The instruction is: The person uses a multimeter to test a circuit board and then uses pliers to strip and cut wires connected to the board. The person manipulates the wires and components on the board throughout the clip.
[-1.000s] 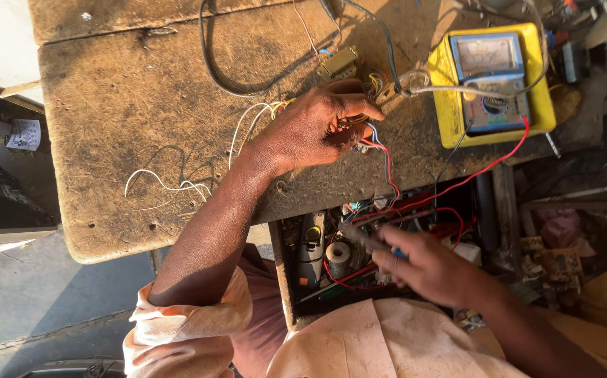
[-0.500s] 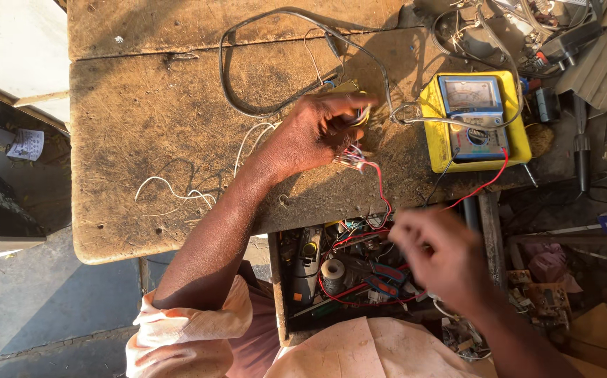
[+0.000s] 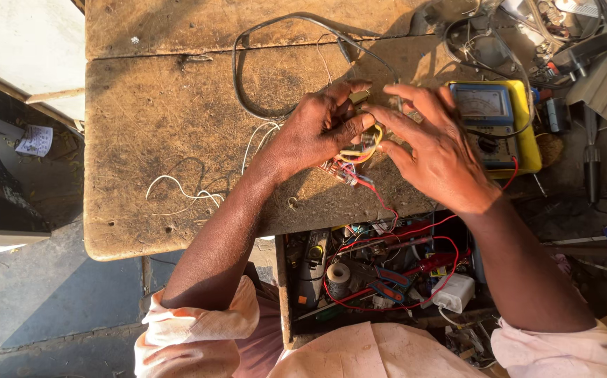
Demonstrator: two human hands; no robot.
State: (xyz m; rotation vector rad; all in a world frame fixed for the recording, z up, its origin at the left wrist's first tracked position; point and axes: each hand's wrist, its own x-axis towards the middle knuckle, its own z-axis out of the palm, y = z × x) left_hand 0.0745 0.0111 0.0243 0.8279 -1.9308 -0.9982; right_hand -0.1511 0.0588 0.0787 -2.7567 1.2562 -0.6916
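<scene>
My left hand [image 3: 314, 133] grips a small electronic part with yellow, red and white wires [image 3: 361, 148] over the worn wooden bench [image 3: 163, 140]. My right hand [image 3: 436, 154] is beside it, fingers spread, fingertips touching the same wire bundle from the right. A red wire [image 3: 380, 199] trails from the part down toward an open drawer [image 3: 380, 280]. Behind my right hand lies a yellow analogue multimeter [image 3: 499, 119], partly hidden by it.
A black cable [image 3: 247, 84] loops across the bench top, and thin white wires [image 3: 177, 192] lie near its front. The drawer holds a tape roll [image 3: 337, 274], red leads and a white adapter [image 3: 454, 292]. Tools and clutter crowd the right side [image 3: 583, 70].
My right hand has risen from the drawer to the bench and now meets the left hand at the wired part. The left hand stayed on the part.
</scene>
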